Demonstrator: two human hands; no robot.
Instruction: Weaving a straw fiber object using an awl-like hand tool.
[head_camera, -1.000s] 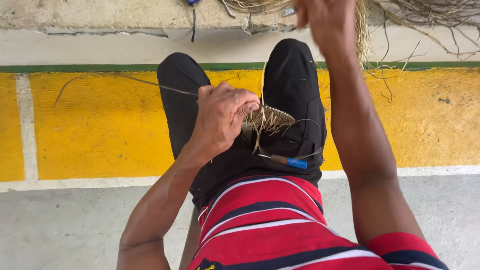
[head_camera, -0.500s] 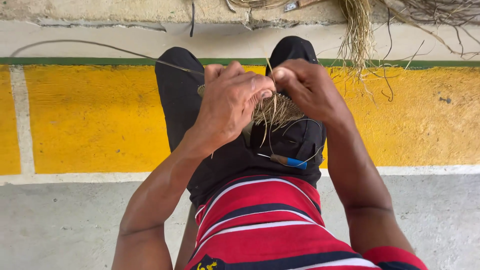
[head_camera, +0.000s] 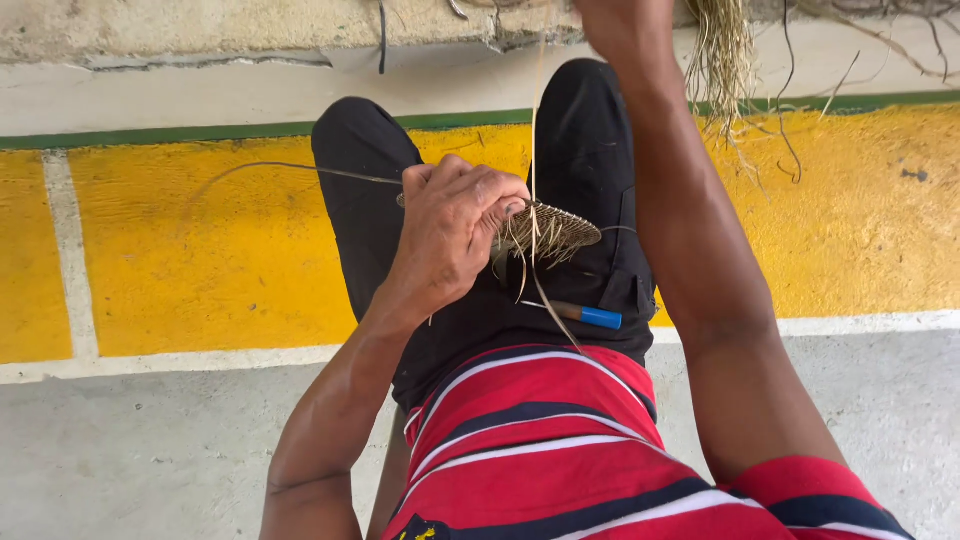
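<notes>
Straw woven disc (head_camera: 550, 232) pinched under left hand (head_camera: 455, 225) fingers (head_camera: 500, 195).

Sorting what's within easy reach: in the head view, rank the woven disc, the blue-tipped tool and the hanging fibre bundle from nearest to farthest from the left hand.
From the left hand:
1. Woven disc, held in its fingers.
2. Blue-tipped tool, on the lap below.
3. Hanging fibre bundle, upper right.

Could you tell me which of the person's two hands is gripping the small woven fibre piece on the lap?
The left hand, closed over the woven disc above the black trousers. The right hand is raised away, pulling a thin strand upward.
</notes>
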